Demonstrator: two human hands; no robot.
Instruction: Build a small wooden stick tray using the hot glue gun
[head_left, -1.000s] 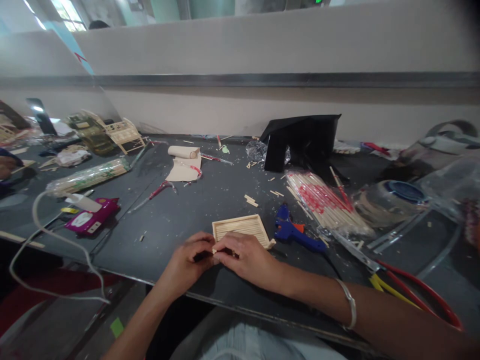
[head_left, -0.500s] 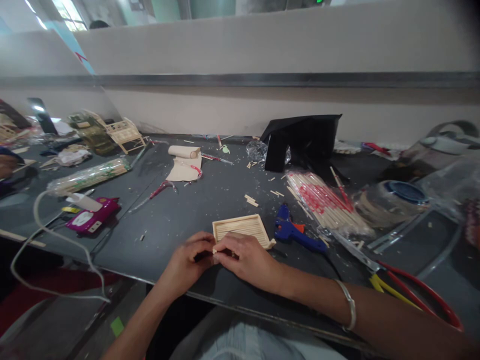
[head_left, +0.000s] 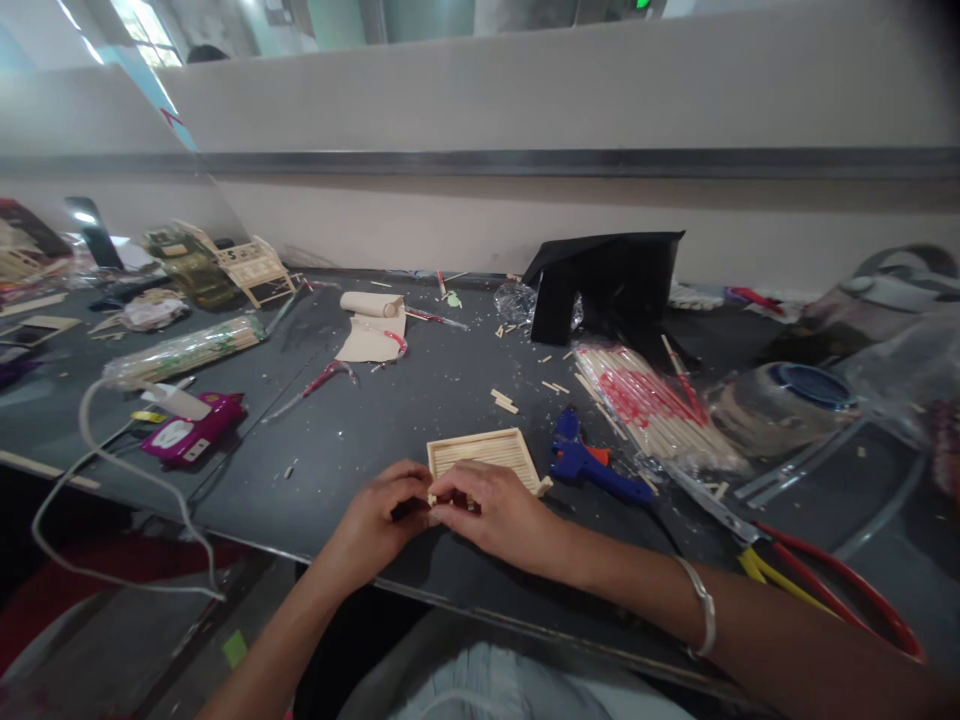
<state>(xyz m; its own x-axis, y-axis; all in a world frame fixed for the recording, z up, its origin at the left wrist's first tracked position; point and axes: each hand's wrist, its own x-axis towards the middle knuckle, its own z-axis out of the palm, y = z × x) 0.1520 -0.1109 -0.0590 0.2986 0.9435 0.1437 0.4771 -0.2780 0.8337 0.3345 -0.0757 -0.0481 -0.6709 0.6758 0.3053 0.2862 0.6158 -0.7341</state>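
Note:
A shallow wooden tray [head_left: 491,452] built of thin sticks lies near the table's front edge, its near side covered by my hands. My left hand [head_left: 384,515] is closed at the tray's near left corner, fingertips against the wood. Beside it, my right hand [head_left: 491,510] pinches at the same corner, thumb and fingers together. Between the fingertips a small pale wooden end [head_left: 433,498] shows; the rest of it is hidden. A blue glue gun [head_left: 581,460] with an orange trigger lies just right of the tray.
Red-handled scissors [head_left: 817,580] and a plastic-wrapped bundle of sticks [head_left: 652,405] lie on the right. Short stick pieces [head_left: 504,401] are behind the tray. A purple power strip [head_left: 191,428] with a white cable is on the left. A rolled sandpaper-like sheet [head_left: 371,328] lies farther back.
The view has shifted slightly. Both hands stay at the tray's near left corner with only small finger movement. The co-worker's hand at the far left has gone out of view.

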